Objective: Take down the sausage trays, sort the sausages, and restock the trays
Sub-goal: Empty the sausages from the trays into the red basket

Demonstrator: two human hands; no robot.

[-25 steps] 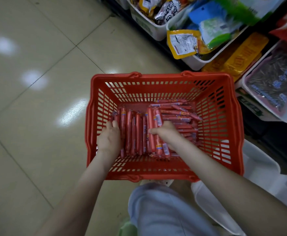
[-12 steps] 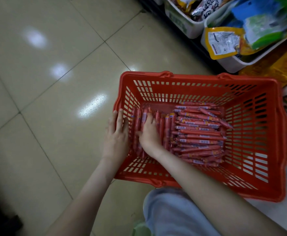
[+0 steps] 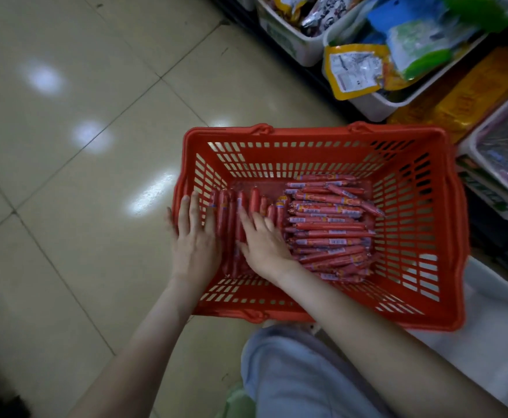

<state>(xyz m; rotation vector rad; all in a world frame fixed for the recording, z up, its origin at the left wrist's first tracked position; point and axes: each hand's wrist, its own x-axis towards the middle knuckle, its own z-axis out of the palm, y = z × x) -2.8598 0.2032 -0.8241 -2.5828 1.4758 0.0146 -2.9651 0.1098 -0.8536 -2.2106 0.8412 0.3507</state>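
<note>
In the head view, a red basket [image 3: 322, 134] of slotted hard plastic is seen set on the glossy tiled floor [image 3: 80, 176], just beside the shelf bins [image 3: 291, 46] of crinkled foil packets. The sausages, slim smooth cylinders in shiny red film with small printed labels, are all held in the basket: a row [image 3: 225, 206] is laid lengthwise at its left end, and a larger pile [image 3: 328, 227] is stacked crosswise in the middle and to the right. The left hand [image 3: 194, 236] is held flat with fingers straight along the row's outer side, against the basket wall, apparently as a stop so that the round sticks cannot roll. The right hand [image 3: 264, 242] is laid on top of the row, fingers spread and relaxed; nothing is gripped by either. The row is probably being squared between the hands as part of the sorting. No sausage tray can be made out.
</note>
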